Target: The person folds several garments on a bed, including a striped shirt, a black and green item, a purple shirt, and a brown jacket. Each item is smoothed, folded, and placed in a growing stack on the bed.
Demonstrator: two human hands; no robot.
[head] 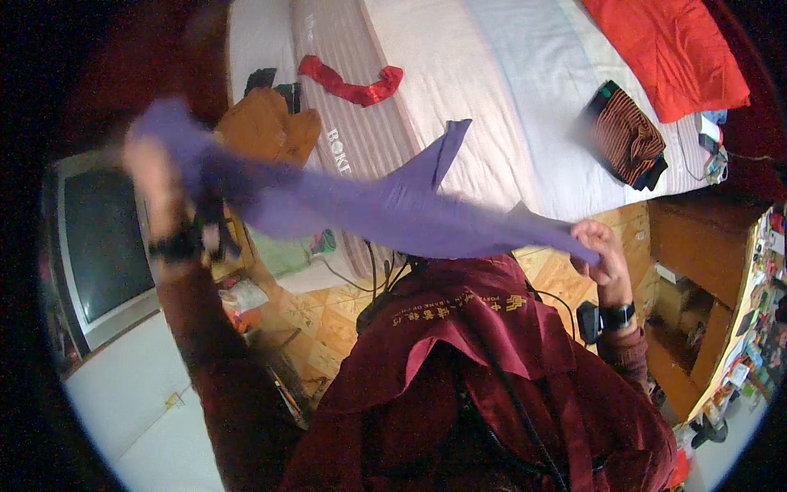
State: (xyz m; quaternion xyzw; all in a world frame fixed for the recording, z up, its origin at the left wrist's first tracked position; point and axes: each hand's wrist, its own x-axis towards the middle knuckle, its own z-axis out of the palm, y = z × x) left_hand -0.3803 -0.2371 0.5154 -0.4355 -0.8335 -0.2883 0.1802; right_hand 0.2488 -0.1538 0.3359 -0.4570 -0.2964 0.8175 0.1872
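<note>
A purple cloth garment [369,209] is stretched out in the air between my two hands, over the near edge of the bed. My left hand [150,163], raised at the far left and blurred, grips one bunched end. My right hand [601,249] holds the opposite, narrow end between thumb and fingers. A pointed flap of the garment sticks up near its middle. Part of the bed and the floor is hidden behind the cloth. I wear a dark red apron [455,307] with yellow writing on it.
On the bed [442,74] lie a red cloth band [353,86], a brown garment [270,126], a folded striped garment [630,135] and a red cloth [676,55]. To the right stands a wooden desk [695,246] crowded with small items. A dark-screened panel [107,243] is at left.
</note>
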